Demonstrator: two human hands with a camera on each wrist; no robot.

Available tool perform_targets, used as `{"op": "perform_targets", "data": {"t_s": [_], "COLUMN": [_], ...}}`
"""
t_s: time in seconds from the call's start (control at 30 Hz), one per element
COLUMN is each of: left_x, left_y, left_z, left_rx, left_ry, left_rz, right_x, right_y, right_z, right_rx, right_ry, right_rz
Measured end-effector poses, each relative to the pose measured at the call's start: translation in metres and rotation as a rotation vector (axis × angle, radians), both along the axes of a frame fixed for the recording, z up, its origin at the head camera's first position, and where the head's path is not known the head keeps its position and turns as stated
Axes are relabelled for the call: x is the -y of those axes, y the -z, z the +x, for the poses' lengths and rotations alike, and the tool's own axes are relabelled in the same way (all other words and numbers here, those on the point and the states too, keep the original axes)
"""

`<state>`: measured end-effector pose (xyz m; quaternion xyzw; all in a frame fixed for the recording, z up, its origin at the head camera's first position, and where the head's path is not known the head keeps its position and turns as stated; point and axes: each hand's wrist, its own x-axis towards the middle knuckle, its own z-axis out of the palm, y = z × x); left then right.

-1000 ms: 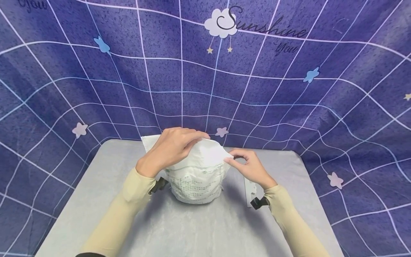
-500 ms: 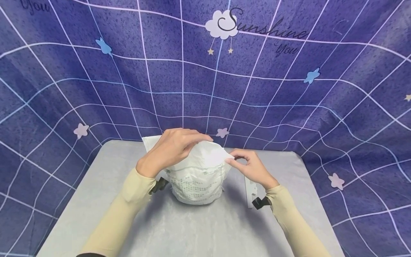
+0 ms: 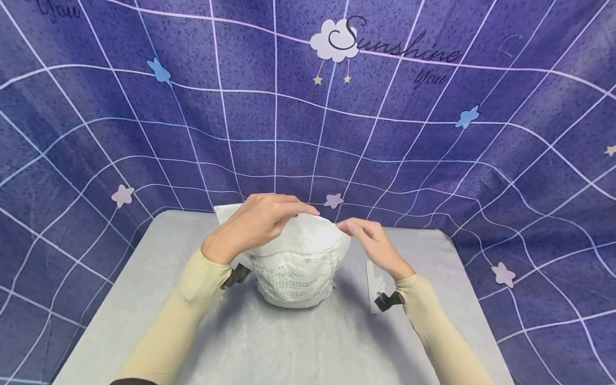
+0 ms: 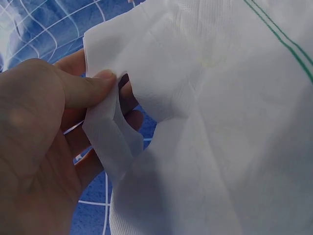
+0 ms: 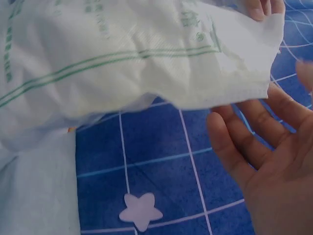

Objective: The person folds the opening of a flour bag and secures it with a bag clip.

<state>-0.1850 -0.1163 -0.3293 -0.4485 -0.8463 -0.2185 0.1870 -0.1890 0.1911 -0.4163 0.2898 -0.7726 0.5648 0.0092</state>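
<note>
A full white plastic bag [image 3: 293,272] with green print stands upright on the bed-like grey surface. My left hand [image 3: 260,222] holds it at the top. In the left wrist view, the thumb [image 4: 100,83] pinches a strip beside a cut-out hole in the bag [image 4: 195,147], and the fingers pass behind it. At the bag's upper right corner is my right hand [image 3: 375,246]. Its fingers [image 5: 264,117] lie loosely extended behind the bag's edge, and the blurred thumb stands apart from the bag. What the bag contains is hidden.
A flat white piece with a notched edge [image 3: 371,289] lies on the grey surface [image 3: 308,347], right of the bag and partly behind the right wrist. Purple-blue curtains [image 3: 250,117] with a grid and stars enclose the back and sides.
My right hand has let go of the bag's upper right corner, its thumb lifting away. The left hand keeps its hold, and the bag stays almost in place.
</note>
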Motion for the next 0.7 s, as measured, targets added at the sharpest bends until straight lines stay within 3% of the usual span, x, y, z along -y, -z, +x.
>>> {"op": "perform_targets", "data": {"t_s": [0.2,0.7], "left_x": [0.000,0.001], "left_y": [-0.001,-0.003], "left_z": [0.000,0.000], "left_rx": [0.027,0.044], "left_ry": [0.010,0.016], "left_rz": [-0.005,-0.007], "right_x": [0.011,0.019], "right_y": [-0.008,-0.014], "right_z": [-0.008,-0.020], "right_rx": [0.080,0.254], "right_ry": [-0.021,-0.239], "right_rz": [-0.015,-0.042]}}
